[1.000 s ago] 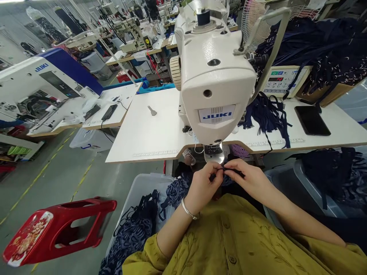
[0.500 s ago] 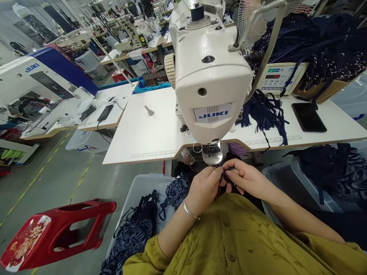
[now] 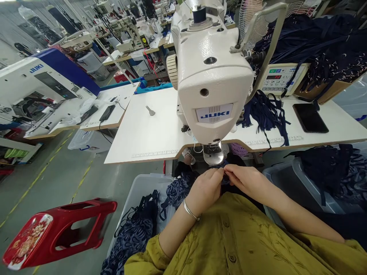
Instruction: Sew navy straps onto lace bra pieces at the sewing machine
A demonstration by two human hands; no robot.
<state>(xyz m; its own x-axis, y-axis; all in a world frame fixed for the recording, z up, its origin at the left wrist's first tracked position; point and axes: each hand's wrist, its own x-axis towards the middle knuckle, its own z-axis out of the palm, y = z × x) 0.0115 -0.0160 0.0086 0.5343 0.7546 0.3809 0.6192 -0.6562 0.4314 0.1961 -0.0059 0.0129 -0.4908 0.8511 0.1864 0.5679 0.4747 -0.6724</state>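
My left hand (image 3: pixel 205 190), with a silver bangle on the wrist, and my right hand (image 3: pixel 247 179) meet just below the needle plate (image 3: pixel 213 156) of a white JUKI sewing machine (image 3: pixel 212 76). Both hands are closed in a pinch on a small piece of dark navy fabric (image 3: pixel 226 177), mostly hidden between the fingers. They hover above my lap, over my mustard-yellow shirt (image 3: pixel 237 236).
A heap of navy straps (image 3: pixel 265 112) and a black phone (image 3: pixel 310 118) lie on the white table (image 3: pixel 149 133). A clear bin (image 3: pixel 143 187) with patterned navy fabric stands at lower left, a grey bin (image 3: pixel 301 179) at right. A red stool (image 3: pixel 57 229) lies tipped on the floor.
My hands have drawn closer together and slightly lower, fingers tightening on the fabric piece. The view shifted a little.
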